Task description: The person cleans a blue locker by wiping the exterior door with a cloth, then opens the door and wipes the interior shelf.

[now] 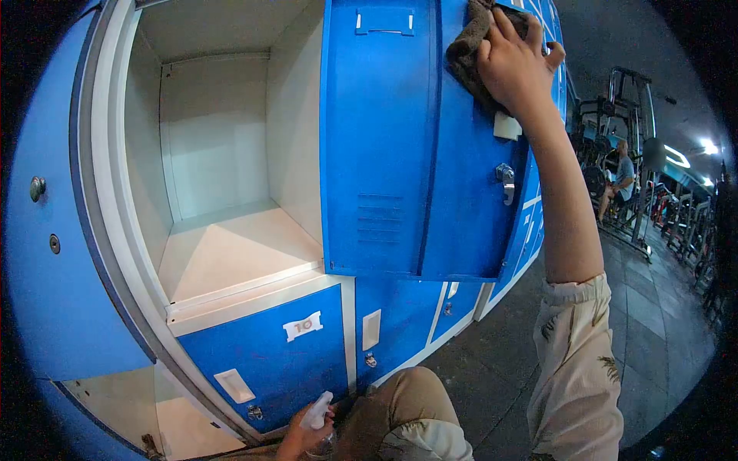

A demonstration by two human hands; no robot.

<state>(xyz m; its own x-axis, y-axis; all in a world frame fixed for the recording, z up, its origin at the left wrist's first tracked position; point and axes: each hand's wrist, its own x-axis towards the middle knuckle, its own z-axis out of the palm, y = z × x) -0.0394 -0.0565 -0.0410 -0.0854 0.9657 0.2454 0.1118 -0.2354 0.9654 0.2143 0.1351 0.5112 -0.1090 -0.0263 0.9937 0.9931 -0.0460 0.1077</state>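
My right hand (519, 65) is raised at the upper right, its fingers pressing a dark brown cloth (470, 58) against the inner face of an open blue locker door (384, 146). Low in the view, near my knee, my left hand (306, 436) is wrapped round a spray bottle with a white top (317, 411); the bottle's lower part is mostly hidden. Left of the door is an open locker compartment (219, 138) with pale inner walls and nothing visible inside.
A closed blue locker door (269, 353) labelled 10 is below the compartment. Another blue door (61, 230) stands at the left edge. Gym machines (626, 154) and a seated person (621, 178) are at the far right, beyond a dark tiled floor (646, 307).
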